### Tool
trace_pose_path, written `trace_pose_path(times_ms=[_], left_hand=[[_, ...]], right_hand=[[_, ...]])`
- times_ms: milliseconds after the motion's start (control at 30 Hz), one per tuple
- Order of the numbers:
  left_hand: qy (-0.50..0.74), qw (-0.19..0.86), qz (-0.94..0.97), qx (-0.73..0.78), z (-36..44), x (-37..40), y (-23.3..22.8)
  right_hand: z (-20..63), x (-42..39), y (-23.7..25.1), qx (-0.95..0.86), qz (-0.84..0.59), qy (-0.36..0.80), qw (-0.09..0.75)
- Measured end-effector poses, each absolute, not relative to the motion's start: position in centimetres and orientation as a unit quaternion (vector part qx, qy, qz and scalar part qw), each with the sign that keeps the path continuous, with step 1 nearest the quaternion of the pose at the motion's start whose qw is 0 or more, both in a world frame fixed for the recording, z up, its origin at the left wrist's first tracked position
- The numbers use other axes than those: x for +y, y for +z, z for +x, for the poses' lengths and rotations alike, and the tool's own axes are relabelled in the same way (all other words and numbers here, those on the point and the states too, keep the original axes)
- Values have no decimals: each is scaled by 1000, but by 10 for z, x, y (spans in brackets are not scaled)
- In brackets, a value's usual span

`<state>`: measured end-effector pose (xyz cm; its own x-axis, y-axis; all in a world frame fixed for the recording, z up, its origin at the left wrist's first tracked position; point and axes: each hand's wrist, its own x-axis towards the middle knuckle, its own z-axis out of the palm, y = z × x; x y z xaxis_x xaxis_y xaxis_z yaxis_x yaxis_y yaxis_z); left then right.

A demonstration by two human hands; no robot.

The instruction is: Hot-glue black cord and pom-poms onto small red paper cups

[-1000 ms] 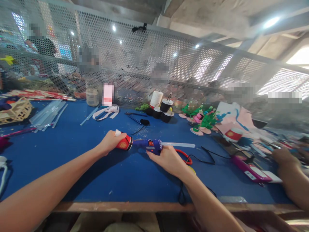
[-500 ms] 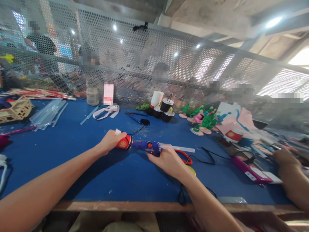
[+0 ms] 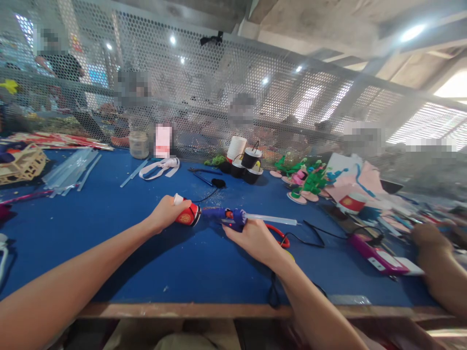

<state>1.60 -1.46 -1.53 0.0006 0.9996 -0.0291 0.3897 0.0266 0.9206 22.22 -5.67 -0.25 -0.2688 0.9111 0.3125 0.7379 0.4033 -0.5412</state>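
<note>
The left hand (image 3: 166, 214) grips a small red cup (image 3: 187, 215) lying on its side on the blue counter (image 3: 109, 228), fingers wrapped over its white-rimmed end. The right hand (image 3: 255, 238) is closed around the handle of a blue glue gun (image 3: 228, 217), whose nozzle points toward 9 o'clock and sits just beside the cup's red base, nearly touching it. The gun's long axis runs from 9 to 3 o'clock, with a clear glue stick (image 3: 272, 219) jutting out the back toward 3 o'clock. The cup thus lies at 9 o'clock from the right hand, the nearer hand being the left, which already holds it.

A black cord (image 3: 310, 233) trails off at 3 o'clock past a red loop (partly hidden by the right hand). Toward 12 o'clock stand black pots (image 3: 248, 163) against a perforated metal screen (image 3: 255, 97); spare glue sticks (image 3: 69, 170) lie at 10 o'clock. Another person's hand (image 3: 428, 236) works at the far 3 o'clock edge.
</note>
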Motion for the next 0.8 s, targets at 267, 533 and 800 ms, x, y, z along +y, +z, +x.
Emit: trace_pose_path(times_ms=[267, 533, 800], left_hand=[[387, 401, 586, 588, 15, -14, -16], [387, 400, 591, 584, 15, -15, -16], [375, 395, 609, 577, 14, -14, -17]], right_hand=[[222, -55, -1, -769, -542, 157, 300], [223, -55, -1, -772, -533, 179, 297], [223, -53, 0, -764, -535, 182, 312]])
